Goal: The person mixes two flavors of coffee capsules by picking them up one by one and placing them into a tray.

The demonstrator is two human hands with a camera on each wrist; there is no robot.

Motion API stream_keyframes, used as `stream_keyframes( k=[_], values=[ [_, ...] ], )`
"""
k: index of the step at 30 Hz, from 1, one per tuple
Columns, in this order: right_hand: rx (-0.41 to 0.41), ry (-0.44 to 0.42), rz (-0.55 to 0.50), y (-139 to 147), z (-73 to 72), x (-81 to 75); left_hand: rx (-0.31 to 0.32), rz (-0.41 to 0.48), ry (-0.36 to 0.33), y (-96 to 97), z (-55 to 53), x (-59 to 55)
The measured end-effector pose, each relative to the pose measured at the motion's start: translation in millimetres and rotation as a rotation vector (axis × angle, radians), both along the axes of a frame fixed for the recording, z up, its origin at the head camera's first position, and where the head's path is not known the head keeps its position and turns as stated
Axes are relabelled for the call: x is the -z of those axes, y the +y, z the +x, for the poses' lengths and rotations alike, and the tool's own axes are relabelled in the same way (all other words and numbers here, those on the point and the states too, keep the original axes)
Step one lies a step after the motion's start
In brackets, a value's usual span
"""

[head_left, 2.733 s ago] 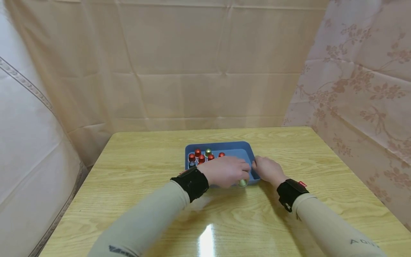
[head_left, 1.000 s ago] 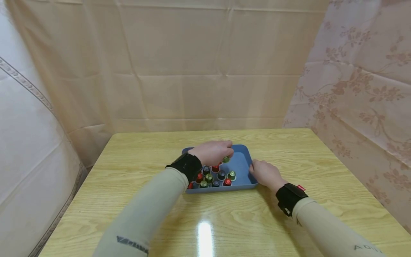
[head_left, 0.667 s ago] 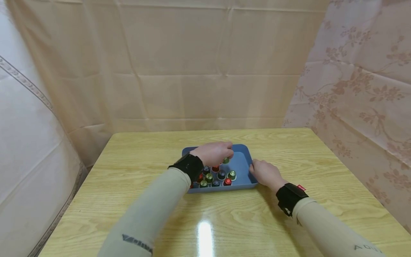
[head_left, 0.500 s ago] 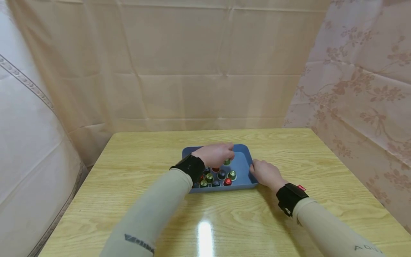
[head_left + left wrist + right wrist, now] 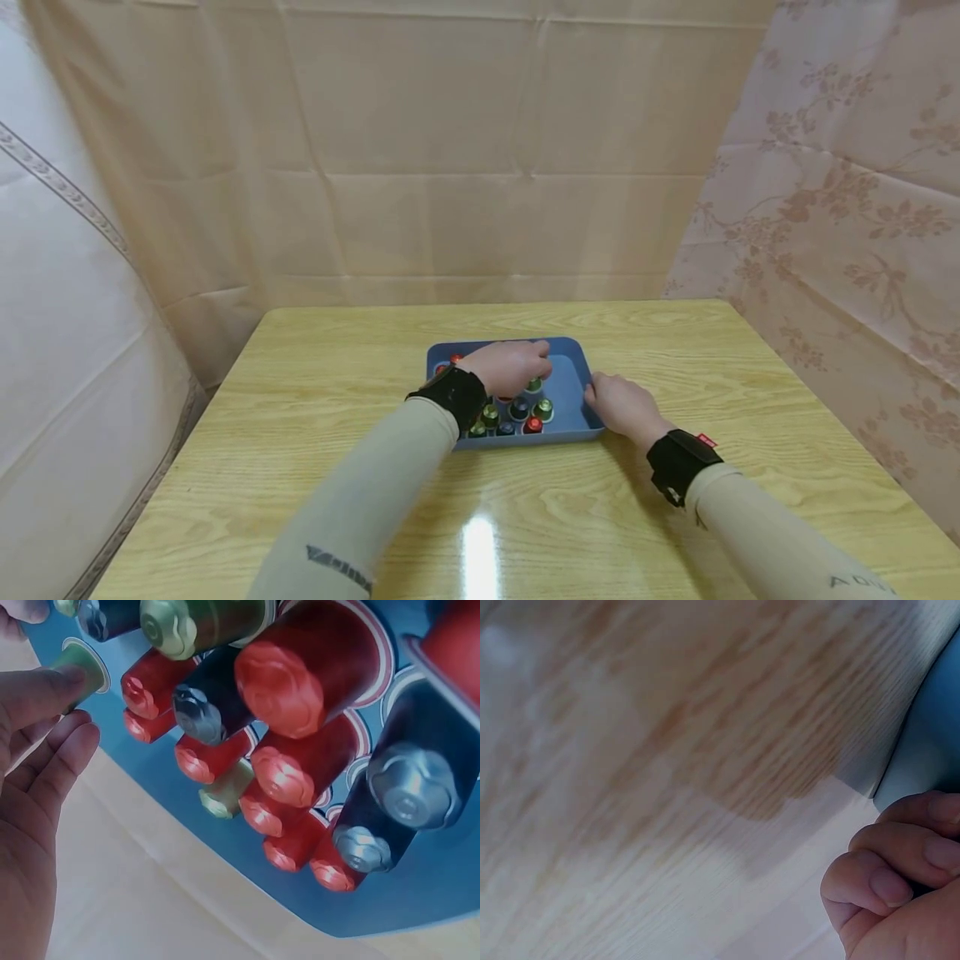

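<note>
In the head view my left hand [image 5: 510, 367] is over the middle of a blue tray [image 5: 573, 392]. Its thumb and fingers pinch a green coffee capsule [image 5: 84, 671], seen clearly in the left wrist view. Close beside it stand red capsules [image 5: 292, 671], dark capsules [image 5: 416, 772] and further green ones [image 5: 214, 626], rims down on the tray floor. The hand and cuff hide part of these in the head view. My right hand [image 5: 624, 406] grips the tray's right rim, its fingers [image 5: 892, 851] curled at the blue corner in the right wrist view.
The tray stands on a light wood-grain table [image 5: 300, 400]. A beige cloth [image 5: 420, 150] hangs behind, with a floral cloth [image 5: 847, 217] on the right and a white one [image 5: 67, 333] on the left. Capsules fill the tray's left and middle; its right side shows bare floor.
My left hand has gone from the tray's front right back to its middle, then edged slightly right and nearer with the green capsule. My right hand keeps its place at the rim.
</note>
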State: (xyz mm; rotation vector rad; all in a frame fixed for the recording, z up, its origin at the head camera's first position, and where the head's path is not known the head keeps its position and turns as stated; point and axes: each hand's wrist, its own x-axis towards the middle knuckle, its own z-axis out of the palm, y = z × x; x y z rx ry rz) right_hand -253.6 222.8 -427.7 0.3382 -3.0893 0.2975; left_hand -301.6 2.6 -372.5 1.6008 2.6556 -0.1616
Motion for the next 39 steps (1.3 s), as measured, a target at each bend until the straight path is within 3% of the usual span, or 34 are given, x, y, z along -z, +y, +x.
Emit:
stream_keyframes(
  k=[13, 23, 30, 35, 39],
  values=[
    [0.009, -0.004, -0.017, 1.2, -1.9, 3.5, 0.048, -0.028, 0.044, -2.4, -1.9, 9.5],
    [0.018, -0.026, -0.021, 4.4, -2.5, 4.4, -0.025, 0.009, 0.008, -15.7, -1.0, -2.5],
    [-0.004, -0.057, -0.052, 6.0, -0.4, 0.5, -0.103, 0.057, 0.111, -50.8, -6.0, -12.7],
    [-0.046, -0.121, -0.143, 14.2, -2.1, -6.5, -0.167, 0.126, 0.107, -84.8, -13.5, -21.2],
    [-0.03, -0.11, -0.154, 24.2, -7.1, -14.1, -0.269, 0.17, 0.075, -112.9, -20.5, -25.3]
  ],
)
